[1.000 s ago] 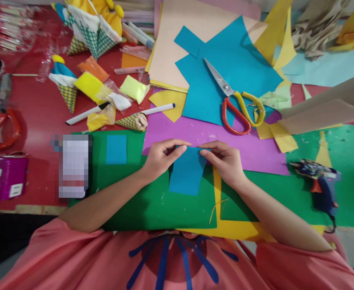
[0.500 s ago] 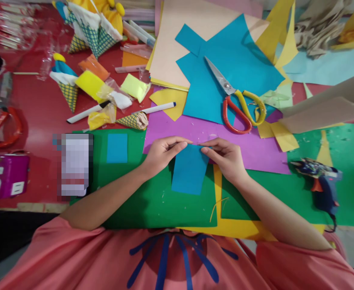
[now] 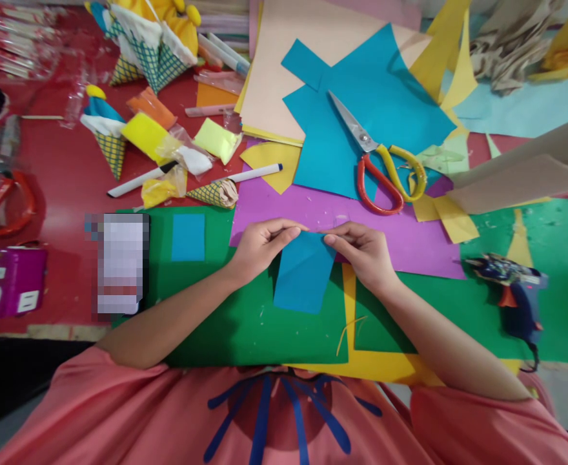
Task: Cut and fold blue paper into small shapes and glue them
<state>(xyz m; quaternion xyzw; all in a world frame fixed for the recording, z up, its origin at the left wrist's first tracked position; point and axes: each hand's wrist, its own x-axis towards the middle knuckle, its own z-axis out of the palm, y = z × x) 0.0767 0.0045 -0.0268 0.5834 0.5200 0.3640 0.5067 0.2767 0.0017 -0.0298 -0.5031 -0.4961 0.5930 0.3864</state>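
Both your hands pinch a plain blue rectangle of thin, paper-like sheet (image 3: 304, 274) along its upper edge.
Your left hand (image 3: 259, 253) grips the upper left corner between thumb and fingers; your right hand (image 3: 363, 256) does the same at the upper right. Between and below your fingertips, the piece looks smooth, evenly coloured and straight-edged, longer than it is wide, its lower end slanting toward your left. Beneath it spreads a dark green sheet (image 3: 235, 323), and just beyond your hands a purple sheet (image 3: 274, 205). A smaller blue rectangle (image 3: 188, 237) lies to the left of your left hand. Past your right hand rest metal scissors with red and yellow handles (image 3: 365, 139); well to its right lies a dark blue glue gun (image 3: 525, 303).
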